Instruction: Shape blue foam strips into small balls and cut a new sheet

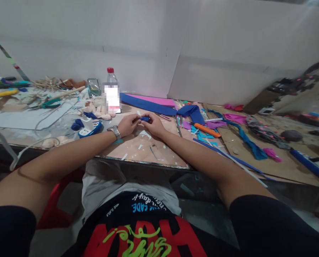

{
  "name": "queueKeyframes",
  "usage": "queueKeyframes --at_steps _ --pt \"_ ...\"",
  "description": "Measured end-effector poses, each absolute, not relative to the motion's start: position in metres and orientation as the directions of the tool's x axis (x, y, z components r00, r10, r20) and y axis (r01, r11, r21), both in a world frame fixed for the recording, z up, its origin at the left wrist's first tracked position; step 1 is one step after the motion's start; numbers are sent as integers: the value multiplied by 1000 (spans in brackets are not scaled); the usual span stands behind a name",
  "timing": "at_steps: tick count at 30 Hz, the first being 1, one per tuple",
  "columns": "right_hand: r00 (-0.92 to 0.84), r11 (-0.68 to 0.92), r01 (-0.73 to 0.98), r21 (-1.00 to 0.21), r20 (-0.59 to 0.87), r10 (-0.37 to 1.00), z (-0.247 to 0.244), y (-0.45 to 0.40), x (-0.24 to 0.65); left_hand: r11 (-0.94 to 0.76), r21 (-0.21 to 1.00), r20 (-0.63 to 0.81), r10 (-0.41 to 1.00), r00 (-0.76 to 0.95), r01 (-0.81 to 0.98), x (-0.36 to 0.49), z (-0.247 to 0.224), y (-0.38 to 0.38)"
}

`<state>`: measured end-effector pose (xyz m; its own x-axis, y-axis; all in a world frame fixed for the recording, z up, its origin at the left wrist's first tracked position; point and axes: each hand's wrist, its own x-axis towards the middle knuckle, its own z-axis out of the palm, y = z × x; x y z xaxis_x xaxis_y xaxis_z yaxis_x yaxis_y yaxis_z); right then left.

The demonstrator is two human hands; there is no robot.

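Both hands meet above the worktable (159,150), close to its front edge. My left hand (127,125), with a metal watch on its wrist, has its fingertips closed at the left end of a small dark blue piece (145,119). From the other side, my right hand (154,125) pinches the same piece. It looks like folded cloth or foam, too small to tell which. Just behind the hands lies a long blue strip (148,104), partly over a pink strip (161,101). Small white scraps are scattered below the hands.
A red-capped bottle (111,76) stands behind my left hand. Left are a blue-and-white power strip (90,129) with a cable, and green-handled pliers (51,103). To the right lie an orange utility knife (207,130), coloured scraps and a teal strip (245,139).
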<state>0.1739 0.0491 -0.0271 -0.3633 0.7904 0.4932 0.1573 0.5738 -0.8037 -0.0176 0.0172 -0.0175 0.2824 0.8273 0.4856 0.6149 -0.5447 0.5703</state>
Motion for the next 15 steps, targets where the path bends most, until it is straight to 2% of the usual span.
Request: queueKeyframes --at_steps 3,6,15 --pt "-395 631 261 -730 516 760 -26 49 175 -592 464 493 790 363 658 -26 -16 24" --pt "-401 636 328 -698 507 763 -26 48 176 -610 421 481 777 405 671 -31 -16 31" --pt "-400 620 430 -656 477 782 -28 48 174 -634 439 454 768 453 636 -33 -17 34"
